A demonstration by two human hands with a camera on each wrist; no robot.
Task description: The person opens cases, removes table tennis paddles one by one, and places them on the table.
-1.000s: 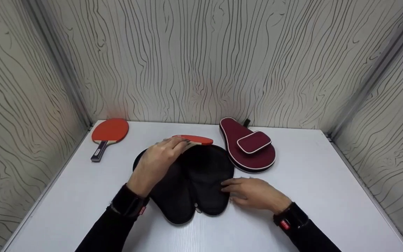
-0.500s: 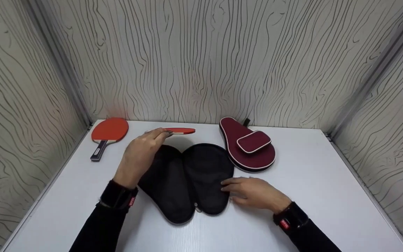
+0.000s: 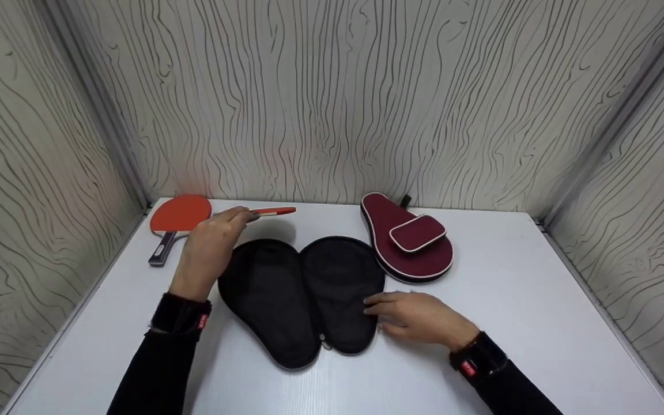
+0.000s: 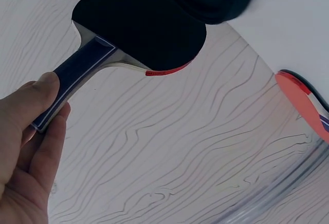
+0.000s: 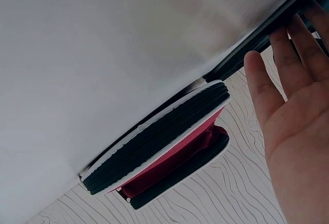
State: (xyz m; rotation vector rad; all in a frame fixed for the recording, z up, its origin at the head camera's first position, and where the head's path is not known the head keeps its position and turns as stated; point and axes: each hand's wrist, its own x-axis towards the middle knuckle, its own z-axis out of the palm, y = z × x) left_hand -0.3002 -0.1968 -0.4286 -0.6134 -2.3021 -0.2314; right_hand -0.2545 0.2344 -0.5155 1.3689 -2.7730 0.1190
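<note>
My left hand (image 3: 208, 251) holds a table tennis paddle (image 4: 139, 23) by its dark blue handle, thumb on one side and fingers on the other. In the left wrist view the black face shows; in the head view the paddle is nearly edge-on, raised behind the case. An unzipped black paddle case (image 3: 271, 308) lies spread flat in the middle of the table, both halves facing up. My right hand (image 3: 421, 320) rests at the right edge of that case. Its fingers (image 5: 285, 59) are mostly straight and touch the rim, with the thumb apart.
A second paddle (image 3: 181, 214), red side up, lies at the back left of the white table (image 3: 539, 300). A maroon paddle case (image 3: 381, 216) with a small front pocket lies right of the black case, close against it. Wood-patterned panels (image 3: 320, 104) enclose the table.
My left hand has carried the paddle leftward and back, from over the black case to behind it, uncovering the left half. My right hand and both cases have stayed put.
</note>
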